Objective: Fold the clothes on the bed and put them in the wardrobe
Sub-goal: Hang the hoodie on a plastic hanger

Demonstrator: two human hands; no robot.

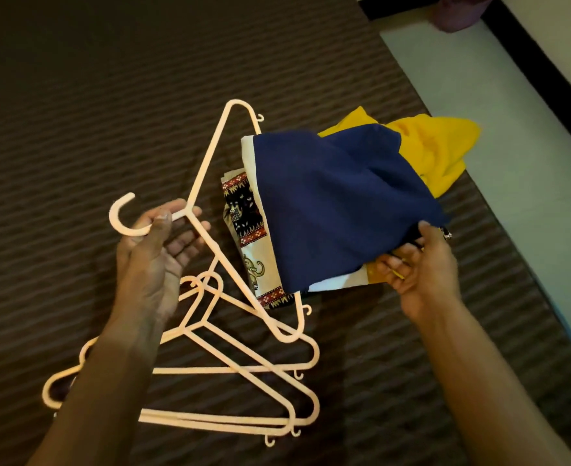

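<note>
**Folded stack in hand, hangers being cleared**

At the left, the left hand (158, 245) holds a pale plastic hanger (210, 183) by the neck just below its hook, thumb on top and the other fingers (183, 245) loosely curled beneath it; the hanger is tilted, its far corner reaching under the edge of the clothes. Below that hand, more hangers of the same kind (243, 368) lie overlapping on the dark striped bedspread (109, 95).

In the middle sits the pile of folded clothes (328, 210): a navy piece on top, a white layer under it, a patterned cloth with elephants (247, 230) showing at its left edge, and a yellow garment (435, 149) spreading out at the far right, less neatly folded.

The right hand (418, 264) grips the near right corner of the pile, thumb over the navy cloth and fingers curled beneath.

The folding looks mostly done, and the step in hand seems to be freeing the stack from the hangers. Next, the pile likely needs support from both hands, so the hanger should go down first; the loose yellow piece may slip when lifted. The wardrobe is not in view.
</note>
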